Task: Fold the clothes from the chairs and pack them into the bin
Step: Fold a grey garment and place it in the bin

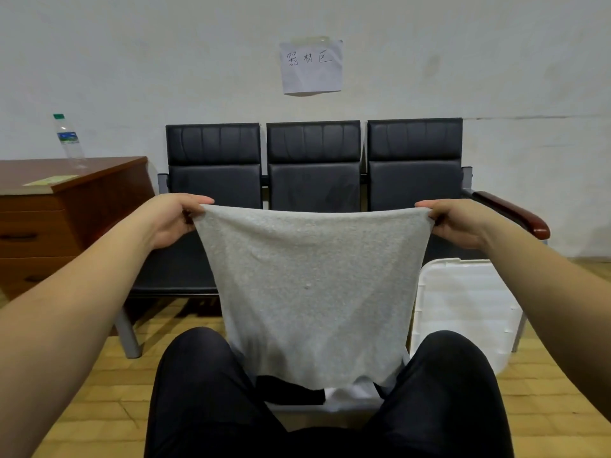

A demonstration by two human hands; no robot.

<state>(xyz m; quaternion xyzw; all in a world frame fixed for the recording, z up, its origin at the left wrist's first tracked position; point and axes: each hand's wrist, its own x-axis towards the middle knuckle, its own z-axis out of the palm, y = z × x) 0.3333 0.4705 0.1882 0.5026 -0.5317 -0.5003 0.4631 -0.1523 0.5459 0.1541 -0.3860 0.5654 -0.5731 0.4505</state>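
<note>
The left hand [172, 219] and right hand [459, 223] are each pinching a top corner of a grey garment [310, 285], stretching it taut between them while it is hanging down over the person's lap. Behind it is standing a row of black chairs [314, 166]; a white bin [463, 302] is sitting just right of the cloth.

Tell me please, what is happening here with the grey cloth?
A seated person holds a grey garment up in front of them, stretched flat between both hands. The left hand pinches one top corner and the right hand pinches the other, so the cloth hangs down over the person's knees. It is not yet folded. Behind it stands a row of three black chairs, whose seats show no clothes. A white bin waits on the floor at the person's right.
</note>
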